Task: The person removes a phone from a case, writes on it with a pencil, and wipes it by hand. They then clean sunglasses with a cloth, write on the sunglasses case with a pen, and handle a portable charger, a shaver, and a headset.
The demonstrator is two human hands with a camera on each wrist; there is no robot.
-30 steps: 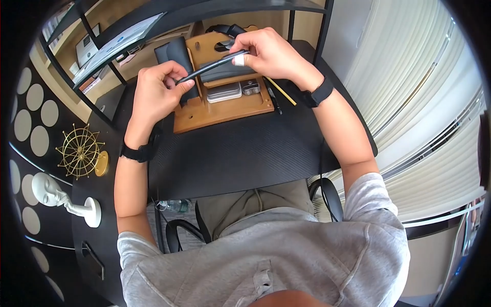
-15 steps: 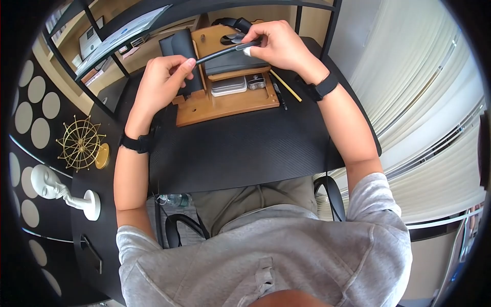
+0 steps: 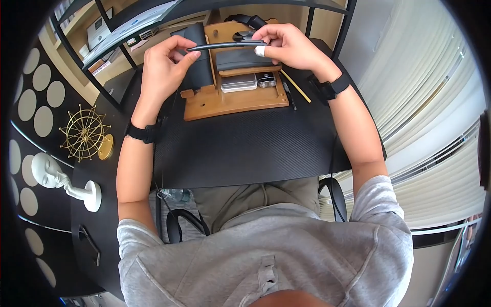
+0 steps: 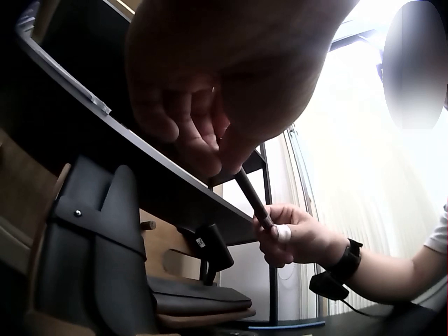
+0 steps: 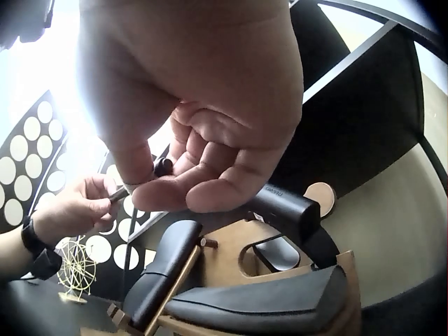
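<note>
A slim black pen [image 3: 225, 46] is stretched nearly level between both hands, above a wooden desk organizer [image 3: 238, 106]. The left hand [image 3: 164, 66] pinches its left end between thumb and fingertips. At the other end, the right hand [image 3: 292, 48] grips it with thumb and fingers; white tape [image 3: 260, 51] wraps that thumb. In the left wrist view, the pen's shaft [image 4: 252, 196] runs between the two hands. A rounded dark pen end [image 5: 163, 166] pokes out beside the right thumb in the right wrist view. Behind the left hand stands a black leather case [image 3: 200, 74].
The organizer holds a dark grey case [image 3: 244, 60], flat silvery items [image 3: 239, 83] and a black strap [image 3: 250, 20]. Right of it lie a yellow pencil [image 3: 295, 86] and another pen [image 3: 289, 96]. A shelf frame [image 3: 327, 6] spans the back; a gold wheel ornament [image 3: 86, 132] stands left.
The pen has gone from slanting up to the right to nearly level. My left hand has risen relative to the organizer; both hands keep their hold. The head view has shifted slightly.
</note>
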